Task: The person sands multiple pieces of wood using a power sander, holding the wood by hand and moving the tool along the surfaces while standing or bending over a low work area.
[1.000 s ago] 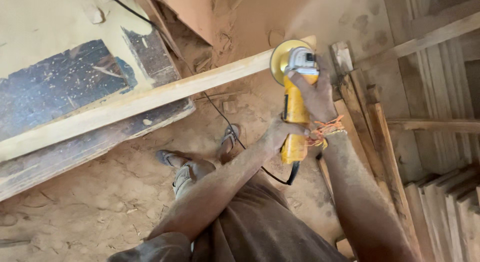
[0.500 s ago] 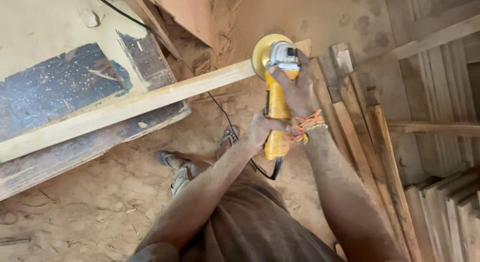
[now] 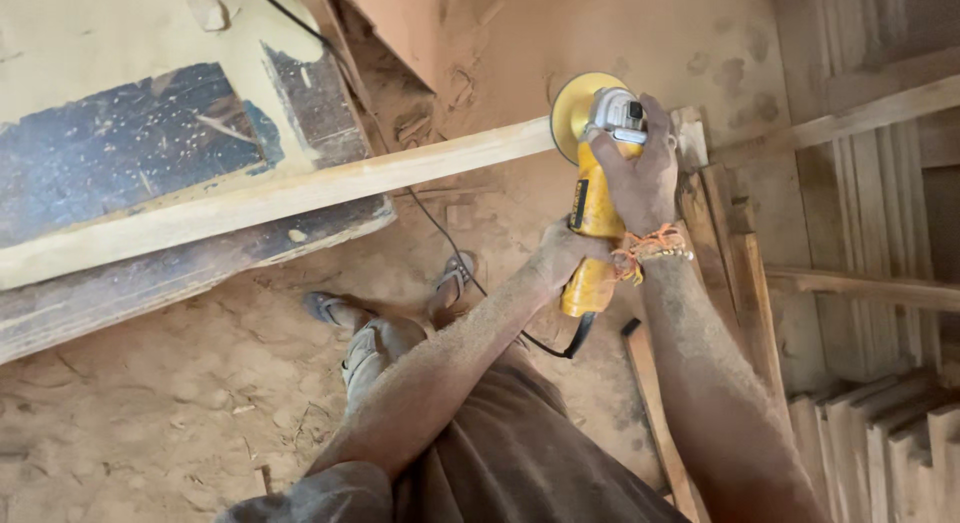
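Observation:
A yellow angle grinder (image 3: 593, 208) with a round sanding disc (image 3: 575, 105) presses against the right end of a long pale wooden plank (image 3: 300, 191). My right hand (image 3: 640, 173) wraps over the grinder's grey head, an orange thread band on its wrist. My left hand (image 3: 560, 255) grips the rear of the yellow body. The plank rests on a dark, dusty workbench (image 3: 130, 148) and sticks out past its edge. A black power cord (image 3: 440, 228) runs from the grinder across the floor.
Sawdust covers the floor (image 3: 180, 393). My sandalled feet (image 3: 335, 311) stand below the plank. Stacks of wooden slats (image 3: 880, 443) and leaning boards (image 3: 740, 253) fill the right side. A reddish board (image 3: 400, 23) stands behind the bench.
The grinder and both hands slid left along the plank, then back right toward its end. The disc stays against the wood.

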